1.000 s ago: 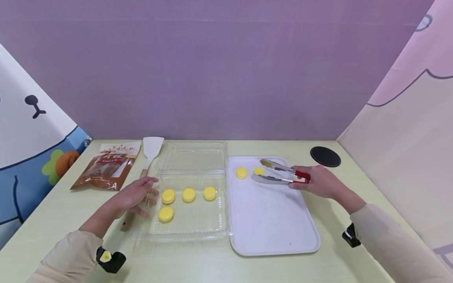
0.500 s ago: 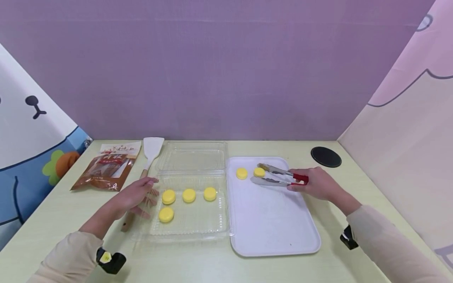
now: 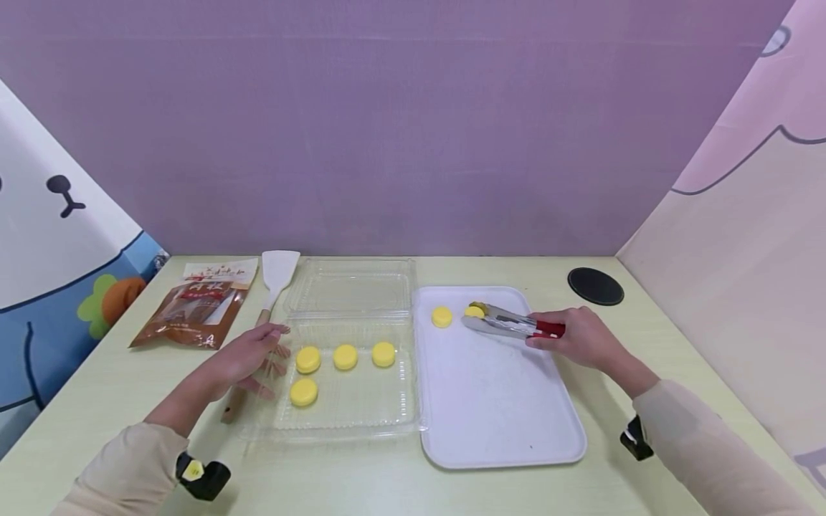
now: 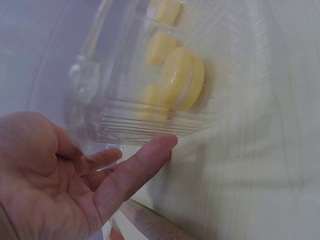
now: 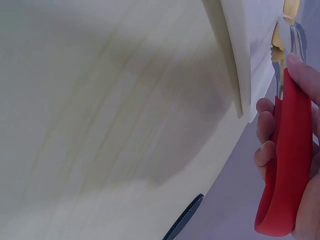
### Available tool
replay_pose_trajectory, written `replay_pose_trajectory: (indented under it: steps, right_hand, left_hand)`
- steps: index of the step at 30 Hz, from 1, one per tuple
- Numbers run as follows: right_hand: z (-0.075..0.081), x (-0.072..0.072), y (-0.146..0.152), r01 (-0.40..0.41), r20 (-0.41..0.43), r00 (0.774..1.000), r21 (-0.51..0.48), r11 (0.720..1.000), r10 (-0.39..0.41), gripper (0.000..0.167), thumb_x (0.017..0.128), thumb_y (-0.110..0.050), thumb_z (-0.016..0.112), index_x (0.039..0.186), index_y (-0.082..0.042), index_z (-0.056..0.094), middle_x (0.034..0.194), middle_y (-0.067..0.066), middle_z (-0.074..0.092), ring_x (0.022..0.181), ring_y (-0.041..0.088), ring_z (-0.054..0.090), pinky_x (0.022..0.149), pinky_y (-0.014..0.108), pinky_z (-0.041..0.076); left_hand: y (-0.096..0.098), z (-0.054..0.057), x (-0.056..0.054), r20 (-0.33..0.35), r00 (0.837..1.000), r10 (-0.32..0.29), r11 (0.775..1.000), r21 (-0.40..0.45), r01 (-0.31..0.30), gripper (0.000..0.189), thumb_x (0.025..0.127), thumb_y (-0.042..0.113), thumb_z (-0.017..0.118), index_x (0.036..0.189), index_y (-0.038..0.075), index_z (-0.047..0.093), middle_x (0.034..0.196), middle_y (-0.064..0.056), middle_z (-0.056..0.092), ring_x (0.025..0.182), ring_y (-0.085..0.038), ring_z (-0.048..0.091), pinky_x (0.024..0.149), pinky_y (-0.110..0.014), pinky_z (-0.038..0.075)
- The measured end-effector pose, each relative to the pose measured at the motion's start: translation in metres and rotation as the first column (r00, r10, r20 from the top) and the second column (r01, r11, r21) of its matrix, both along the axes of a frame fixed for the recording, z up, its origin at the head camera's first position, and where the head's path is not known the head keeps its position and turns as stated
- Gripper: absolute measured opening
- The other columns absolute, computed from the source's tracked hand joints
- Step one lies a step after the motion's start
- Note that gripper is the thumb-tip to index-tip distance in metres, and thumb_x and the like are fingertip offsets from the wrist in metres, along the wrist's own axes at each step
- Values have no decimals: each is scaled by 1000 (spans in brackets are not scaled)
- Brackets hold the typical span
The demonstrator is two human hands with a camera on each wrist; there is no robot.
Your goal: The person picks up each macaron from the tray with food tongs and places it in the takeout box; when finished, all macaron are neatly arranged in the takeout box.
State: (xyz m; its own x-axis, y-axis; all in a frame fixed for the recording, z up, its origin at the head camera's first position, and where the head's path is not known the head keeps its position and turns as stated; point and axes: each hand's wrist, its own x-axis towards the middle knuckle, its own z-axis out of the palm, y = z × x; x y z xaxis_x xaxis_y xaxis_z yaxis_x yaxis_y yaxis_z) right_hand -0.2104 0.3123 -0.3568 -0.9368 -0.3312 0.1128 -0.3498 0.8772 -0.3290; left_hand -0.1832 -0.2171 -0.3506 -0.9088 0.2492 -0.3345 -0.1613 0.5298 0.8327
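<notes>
In the head view my right hand [image 3: 577,335] grips metal tongs [image 3: 513,324] by their red handles. The tips of the tongs are drawn in around a yellow macaron [image 3: 474,312] at the back of the white tray [image 3: 503,401]. Another macaron [image 3: 442,317] lies to its left on the tray. My left hand [image 3: 248,358] has its fingers extended at the left wall of an open clear plastic box [image 3: 351,423]; the left wrist view shows the fingertips [image 4: 162,145] right at the ribbed wall. Several macarons [image 4: 182,80] sit inside the box.
A white spatula [image 3: 279,269] with a wooden handle lies left of the box, partly beneath my left hand. A brown food packet [image 3: 193,308] lies farther left. At the back right is a black round disc [image 3: 596,286]. A purple wall stands behind the table.
The tongs have lowered to the right-hand macaron on the tray, and their arms have closed in around it. My left hand stays where it was.
</notes>
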Motion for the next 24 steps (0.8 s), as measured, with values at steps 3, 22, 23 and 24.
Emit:
replay_pose_trajectory:
  steps: [3,22,23,24]
  right_hand:
    - [-1,0,1,2,-8,1000,-5,1000,-2,47,83,-30,85,122,-6,75,75,-5,69,66,13,50,56,28,39]
    - [3,-1,1,-34,-34,999,5,999,34,44,84,-27,84,120,-5,75,69,-8,64,61,12,45,53,27,36]
    - [3,-1,1,-36,-36,999,3,999,36,44,84,-27,85,120,-5,75,69,-8,64,61,12,45,53,27,36]
    - [4,-2,1,-40,-40,998,2,999,40,44,84,-28,85,120,-4,75,69,-8,64,60,12,45,53,27,36]
  left_hand:
    - [0,0,0,-1,1000,0,1000,0,0,52,114,26,21,154,-7,23,140,-36,43,107,-34,62,68,-44,62]
    - [1,-1,0,-3,1000,6,1000,-9,-6,51,114,26,22,154,-6,24,140,-36,44,108,-36,61,68,-44,63]
    - [1,0,0,-3,1000,6,1000,-11,-6,51,114,26,23,154,-6,24,141,-36,44,109,-36,61,68,-43,63]
    - [1,0,0,-2,1000,6,1000,-14,-6,51,114,27,23,154,-6,24,141,-36,44,109,-36,61,68,-43,63]
